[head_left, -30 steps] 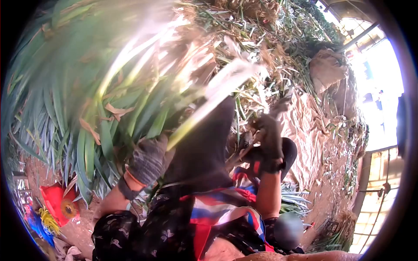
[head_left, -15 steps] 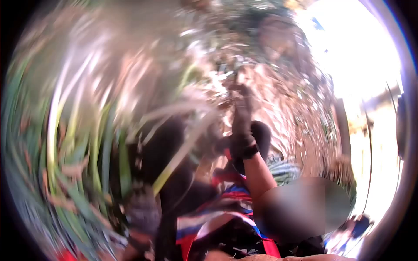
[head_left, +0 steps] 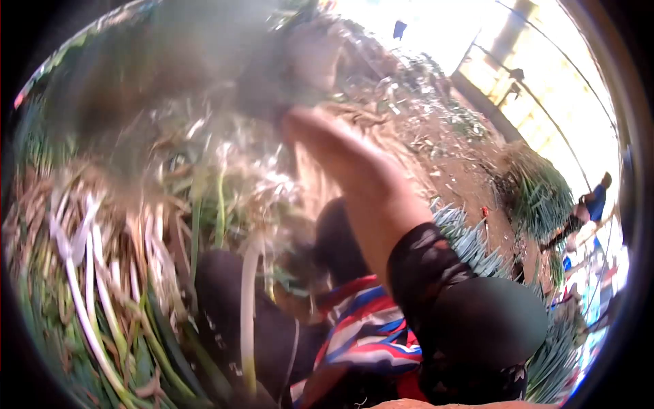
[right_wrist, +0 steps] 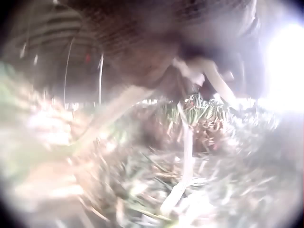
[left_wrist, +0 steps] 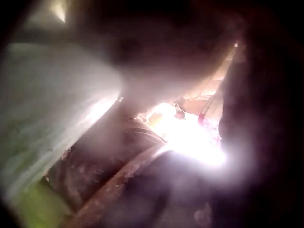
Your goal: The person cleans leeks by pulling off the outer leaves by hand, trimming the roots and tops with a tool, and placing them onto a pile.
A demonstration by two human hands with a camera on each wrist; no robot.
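At the upper middle of the head view my right hand point(head_left: 300, 68) is a blur at the end of the outstretched arm. In the right wrist view the gloved hand point(right_wrist: 137, 42) grips pale leaf strips point(right_wrist: 187, 152) that hang beneath it. One long leek stalk point(head_left: 250, 307), white above and green below, stands upright in front of a dark trouser leg. Its lower end runs to the bottom of the head view, where my left hand cannot be made out. The left wrist view holds a pale green leaf or stalk point(left_wrist: 52, 109) beside dark, blurred shapes.
Many leeks point(head_left: 95, 300) lie at the left with white ends upward. Brown sacking point(head_left: 388, 143) and trimmings lie ahead. Green bundles point(head_left: 545, 191) stand on the earth floor at the right, and a person in blue point(head_left: 596, 201) is beyond them.
My right hand has swung forward and to the left, away from my lap. The head view has turned, so the left hand has dropped out of clear sight and more leeks show.
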